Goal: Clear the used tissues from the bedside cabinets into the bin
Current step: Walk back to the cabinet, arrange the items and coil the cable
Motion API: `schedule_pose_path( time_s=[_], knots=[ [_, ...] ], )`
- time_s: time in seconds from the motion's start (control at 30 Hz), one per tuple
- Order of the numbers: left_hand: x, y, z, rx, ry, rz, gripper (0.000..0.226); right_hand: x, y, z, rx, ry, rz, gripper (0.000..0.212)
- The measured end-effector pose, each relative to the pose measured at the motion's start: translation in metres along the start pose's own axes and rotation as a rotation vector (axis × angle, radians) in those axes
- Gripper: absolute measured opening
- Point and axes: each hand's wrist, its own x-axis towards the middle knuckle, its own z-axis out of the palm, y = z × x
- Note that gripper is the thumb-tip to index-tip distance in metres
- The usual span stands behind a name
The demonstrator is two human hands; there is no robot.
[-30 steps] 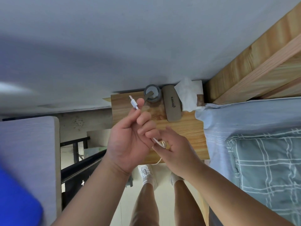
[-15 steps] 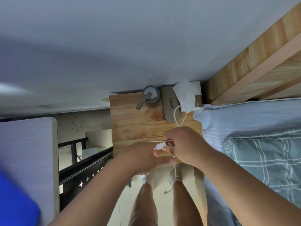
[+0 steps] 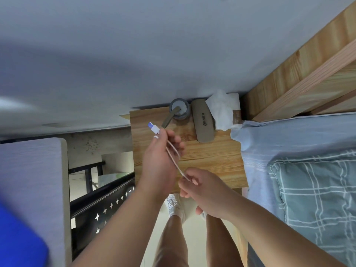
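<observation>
A person's two bare hands are over a light wooden bedside cabinet (image 3: 212,157). The left hand (image 3: 159,162) has its fingers curled round a thin white charging cable (image 3: 173,153), whose blue-tipped plug sticks out past the thumb. The right hand (image 3: 200,187), nearer the body, pinches the cable's lower stretch between thumb and fingers.

Beyond both hands, at the cabinet's back corner against the wall, lies a crumpled white tissue (image 3: 221,110). Just left of it sit a long olive-brown case (image 3: 204,122) and a round grey jar (image 3: 179,108).

The clearing looks barely begun here: the tissue lies untouched, neither hand is free, and no bin is in view.
</observation>
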Motion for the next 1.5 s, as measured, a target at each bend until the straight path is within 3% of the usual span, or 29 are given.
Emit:
schedule_pose_path(
  time_s=[0.03,0.1,0.2,0.27,0.37,0.43,0.5,0.6,0.73,0.8,0.87,0.93,1.0,1.1,1.2,1.3,1.4,1.5],
  knots=[
    [-0.001,0.008,0.002,-0.212,-0.109,-0.083,0.039,0.001,0.003,0.002,-0.018,-0.004,0.018,0.035],
    [-0.002,0.020,0.000,-0.413,-0.324,-0.215,0.041,0.006,0.013,0.001,-0.071,0.007,0.058,0.038],
    [-0.005,0.032,-0.009,-0.353,-0.652,-0.307,0.031,0.013,0.024,-0.011,-0.179,0.048,0.104,0.038],
    [-0.010,0.034,-0.014,-0.037,-0.798,-0.347,0.023,0.016,0.026,-0.023,-0.207,0.078,0.110,0.044],
    [-0.018,0.026,-0.015,0.845,-0.843,-0.346,0.024,0.018,0.022,-0.039,-0.328,0.101,0.101,0.034],
    [-0.017,0.014,-0.014,1.436,-0.826,-0.260,0.036,0.020,0.017,-0.042,-0.447,0.129,0.086,0.033],
    [-0.016,0.004,-0.015,1.699,-0.793,-0.235,0.055,0.023,0.014,-0.041,-0.497,0.176,0.061,0.048],
    [-0.010,-0.001,-0.017,1.622,-0.707,-0.151,0.077,0.022,0.011,-0.044,-0.477,0.182,-0.016,0.048],
    [-0.003,-0.010,-0.020,1.320,-0.448,0.057,0.093,0.014,0.009,-0.047,-0.094,0.152,-0.099,0.050],
    [-0.003,-0.016,-0.016,1.092,-0.300,0.044,0.105,0.010,0.008,-0.039,0.135,0.061,-0.089,0.043],
    [-0.002,-0.021,-0.012,0.886,-0.132,0.008,0.089,0.006,0.008,-0.029,0.399,-0.065,-0.072,0.040],
    [-0.002,-0.021,-0.008,0.633,-0.034,-0.037,0.058,0.002,0.008,-0.021,0.538,-0.158,-0.081,0.039],
    [-0.002,-0.018,-0.006,0.232,-0.098,-0.126,0.040,-0.001,0.012,-0.013,0.516,-0.180,-0.104,0.039],
    [-0.007,-0.005,-0.005,-0.244,-0.326,-0.292,0.038,-0.002,0.020,-0.009,0.299,-0.133,-0.124,0.042],
    [-0.009,0.003,-0.010,-0.302,-0.465,-0.375,0.058,0.000,0.026,-0.020,0.150,-0.090,-0.086,0.049],
    [-0.012,0.005,-0.015,-0.194,-0.534,-0.416,0.084,0.005,0.030,-0.040,0.000,-0.073,-0.052,0.053],
    [-0.018,0.003,-0.015,0.052,-0.680,-0.443,0.099,0.010,0.025,-0.057,-0.194,-0.108,-0.057,0.043],
    [-0.025,0.000,-0.015,0.425,-0.879,-0.424,0.093,0.014,0.013,-0.064,-0.440,-0.093,-0.131,0.021]
  ],
)
